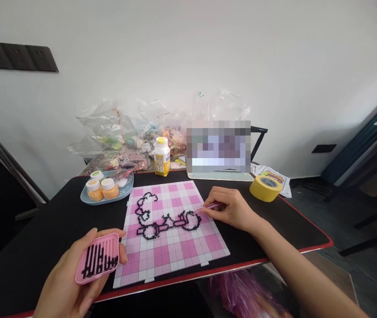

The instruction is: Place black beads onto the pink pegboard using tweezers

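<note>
My left hand (72,269) holds a small pink ridged tray (109,242), tilted towards me, beside the board's lower left edge. Black beads (96,263) lie in rows in its grooves. In my right hand (230,206) is a pair of pink tweezers (212,206), pinched between thumb and fingers. Their tips reach the right end of a black bead outline (167,227). That outline lies on a pink-and-white checked pegboard (175,255). Whether a bead sits between the tips is too small to tell.
Left of the board, a blue plate (91,201) carries bead jars (110,189). Behind stand a yellow-and-white bottle (162,157), plastic bags (109,128) and a blurred-out screen (219,148). Yellow tape (265,188) sits at right, near printed sheets (284,183). The black table (294,225) has a red edge.
</note>
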`<state>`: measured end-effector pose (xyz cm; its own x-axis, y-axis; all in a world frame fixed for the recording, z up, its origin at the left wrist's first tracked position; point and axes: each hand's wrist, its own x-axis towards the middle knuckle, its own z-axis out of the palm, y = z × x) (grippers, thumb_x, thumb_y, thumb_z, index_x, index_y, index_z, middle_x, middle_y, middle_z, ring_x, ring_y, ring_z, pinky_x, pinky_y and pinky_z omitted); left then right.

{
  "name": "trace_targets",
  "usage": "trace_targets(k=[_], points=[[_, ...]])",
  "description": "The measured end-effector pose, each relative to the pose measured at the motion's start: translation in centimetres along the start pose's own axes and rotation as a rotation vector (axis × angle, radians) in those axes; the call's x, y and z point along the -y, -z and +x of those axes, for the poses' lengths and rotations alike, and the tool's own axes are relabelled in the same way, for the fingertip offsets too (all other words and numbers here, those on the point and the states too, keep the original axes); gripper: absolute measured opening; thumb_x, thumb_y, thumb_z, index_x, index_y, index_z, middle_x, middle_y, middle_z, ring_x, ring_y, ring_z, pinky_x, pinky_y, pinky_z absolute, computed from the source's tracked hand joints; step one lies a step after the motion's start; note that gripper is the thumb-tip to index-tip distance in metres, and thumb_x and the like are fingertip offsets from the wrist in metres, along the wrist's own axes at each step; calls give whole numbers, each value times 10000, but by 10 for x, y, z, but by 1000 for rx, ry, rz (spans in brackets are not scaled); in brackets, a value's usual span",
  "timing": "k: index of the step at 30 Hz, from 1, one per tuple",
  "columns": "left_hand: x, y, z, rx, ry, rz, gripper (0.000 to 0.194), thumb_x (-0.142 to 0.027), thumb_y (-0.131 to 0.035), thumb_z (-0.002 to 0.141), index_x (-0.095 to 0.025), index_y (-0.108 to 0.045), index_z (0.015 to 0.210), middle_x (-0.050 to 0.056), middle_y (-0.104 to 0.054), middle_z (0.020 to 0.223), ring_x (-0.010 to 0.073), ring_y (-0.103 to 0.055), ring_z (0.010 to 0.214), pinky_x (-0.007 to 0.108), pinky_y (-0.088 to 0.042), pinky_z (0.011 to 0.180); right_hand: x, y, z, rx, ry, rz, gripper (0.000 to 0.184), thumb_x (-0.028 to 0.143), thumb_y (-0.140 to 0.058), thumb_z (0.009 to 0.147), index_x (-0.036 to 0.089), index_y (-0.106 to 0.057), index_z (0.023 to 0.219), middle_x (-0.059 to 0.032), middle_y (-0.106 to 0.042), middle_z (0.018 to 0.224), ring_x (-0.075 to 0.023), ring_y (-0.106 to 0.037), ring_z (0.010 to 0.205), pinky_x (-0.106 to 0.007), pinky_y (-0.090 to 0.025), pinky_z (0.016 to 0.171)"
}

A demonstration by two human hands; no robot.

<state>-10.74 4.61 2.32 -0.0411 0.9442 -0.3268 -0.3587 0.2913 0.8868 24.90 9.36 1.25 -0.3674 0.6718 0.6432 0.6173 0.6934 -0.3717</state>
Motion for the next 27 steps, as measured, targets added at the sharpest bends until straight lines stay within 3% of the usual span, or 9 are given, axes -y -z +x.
trace_targets(k=[5,15,20,27], points=[[0,2,1,54,-12,16,381,-429,-859,712,-131,-776,934,59,-745,601,71,-424,239,192,-429,270,-1,0,0,5,11,-8,282,393,-719,931,159,-732,774,-39,-695,729,-110,-612,607,-208,-459,524],[1,1,1,-63,15,1,370,-410,-815,700,-123,-774,931,65,-744,604,88,-390,219,228,-347,205,-5,-1,-1,13,42,-27,265,398,-720,932,175,-741,791,-45,-703,734,-122,-629,616,-216,-454,525],[2,1,2,-22,-12,24,366,-414,-825,706,-136,-783,940,51,-745,603,87,-393,228,243,-439,257,-5,-1,-1,18,38,-25,265,403,-722,931,178,-738,792,-41,-702,738,-121,-625,612,-220,-450,521],[1,2,4,19,-10,30,397,-455,-849,693,-141,-772,923,54,-747,609,87,-402,230,231,-383,229,-6,-2,-2,27,53,-23,256,398,-721,934,179,-744,802,-39,-707,740,-122,-629,629,-221,-460,537]])
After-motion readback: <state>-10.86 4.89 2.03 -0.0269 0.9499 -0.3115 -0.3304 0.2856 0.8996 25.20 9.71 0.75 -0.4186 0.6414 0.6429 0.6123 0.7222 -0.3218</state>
